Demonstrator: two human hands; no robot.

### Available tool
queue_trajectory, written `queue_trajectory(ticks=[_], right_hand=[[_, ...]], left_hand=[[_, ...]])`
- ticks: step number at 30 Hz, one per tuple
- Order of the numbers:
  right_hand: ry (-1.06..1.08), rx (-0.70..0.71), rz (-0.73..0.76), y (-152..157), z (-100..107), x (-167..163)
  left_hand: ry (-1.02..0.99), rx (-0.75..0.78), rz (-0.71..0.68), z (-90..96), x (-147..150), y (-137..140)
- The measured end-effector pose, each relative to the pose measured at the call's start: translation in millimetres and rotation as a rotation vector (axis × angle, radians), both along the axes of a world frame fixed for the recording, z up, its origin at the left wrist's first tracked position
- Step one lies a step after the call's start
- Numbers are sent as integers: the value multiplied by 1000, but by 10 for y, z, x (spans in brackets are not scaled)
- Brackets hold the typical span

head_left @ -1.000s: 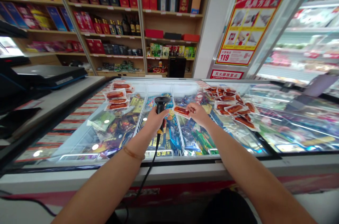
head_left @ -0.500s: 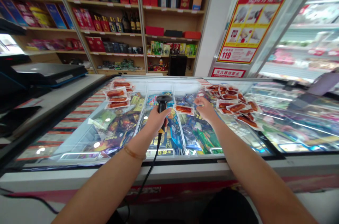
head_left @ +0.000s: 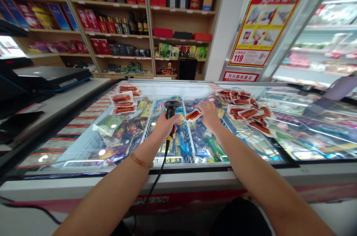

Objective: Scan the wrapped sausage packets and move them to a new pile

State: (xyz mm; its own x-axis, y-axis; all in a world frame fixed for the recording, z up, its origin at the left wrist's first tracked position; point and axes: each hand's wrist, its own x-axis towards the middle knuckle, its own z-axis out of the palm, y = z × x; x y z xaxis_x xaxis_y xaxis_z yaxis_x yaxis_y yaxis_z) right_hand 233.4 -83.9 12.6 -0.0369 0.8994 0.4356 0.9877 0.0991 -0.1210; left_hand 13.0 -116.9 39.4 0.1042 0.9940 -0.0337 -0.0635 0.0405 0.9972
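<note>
My left hand (head_left: 165,126) is wrapped round the grip of a black handheld barcode scanner (head_left: 172,105), its head pointing away and its cable hanging down toward me. Just right of it, over the glass lid of the chest freezer, a clear-wrapped sausage pack (head_left: 193,116) sits at a slant. The fingers of my right hand (head_left: 209,114) are closed on its right end; the fingertips are partly hidden. Farther right lies a heap of similar sausage packs (head_left: 248,112). To the left is a smaller group of sausage packs (head_left: 122,103), also on the glass.
The chest freezer (head_left: 195,172) holds bagged goods in wire baskets under the glass. A flat scale-like device (head_left: 52,74) stands on the left counter. Shelves of boxes and bottles (head_left: 111,31) line the back, and a red poster (head_left: 267,16) hangs at right.
My right hand has moved left and taken hold of the single sausage pack, which has turned from nearly level to slanted. My left hand and the scanner have stayed put.
</note>
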Motion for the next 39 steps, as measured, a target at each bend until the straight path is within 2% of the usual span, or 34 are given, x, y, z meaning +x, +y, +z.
queue_trajectory(ticks=[3, 7, 13, 23, 26, 30, 35, 39], right_hand=[[87, -10, -117, -45, 38, -7], [107, -181, -175, -168, 83, -165], [48, -213, -93, -201, 111, -394], [121, -232, -56, -89, 21, -206], [263, -164, -12, -34, 13, -124], [455, 52, 92, 28, 16, 29], [511, 205, 170, 35, 48, 114], [533, 238, 182, 19, 69, 93]], left_hand=[[5, -3, 2, -3, -6, 6], [31, -7, -4, 7, 2, -9], [61, 8, -24, 14, 8, -36], [59, -19, -15, 15, 30, -47], [46, -15, -36, 11, 28, -46], [14, 35, -87, 11, 18, -48], [30, 58, -171, 18, 11, -74], [67, 104, -215, 16, 12, -98]])
